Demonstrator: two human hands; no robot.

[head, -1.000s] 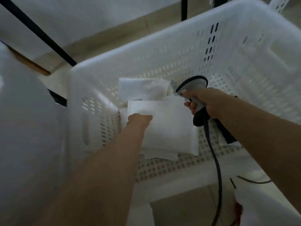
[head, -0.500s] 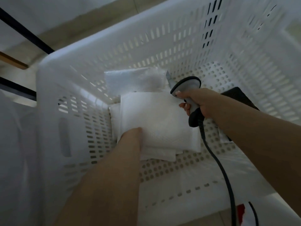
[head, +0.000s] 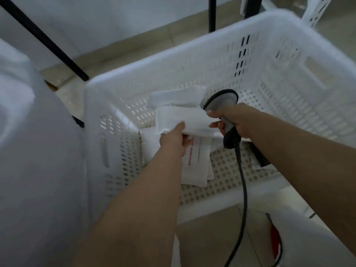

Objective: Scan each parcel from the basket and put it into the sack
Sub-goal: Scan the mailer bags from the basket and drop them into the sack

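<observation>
You have one white basket (head: 289,60) in front of you and one scanner (head: 221,101) with one black cord (head: 243,182). Parcels countable in the basket: at least three white ones, namely one lifted parcel (head: 179,120), one printed parcel (head: 198,162) under it and one far parcel (head: 173,97); overlap may hide more. Two hands are in view, left hand (head: 173,139) and right hand (head: 237,120).
</observation>
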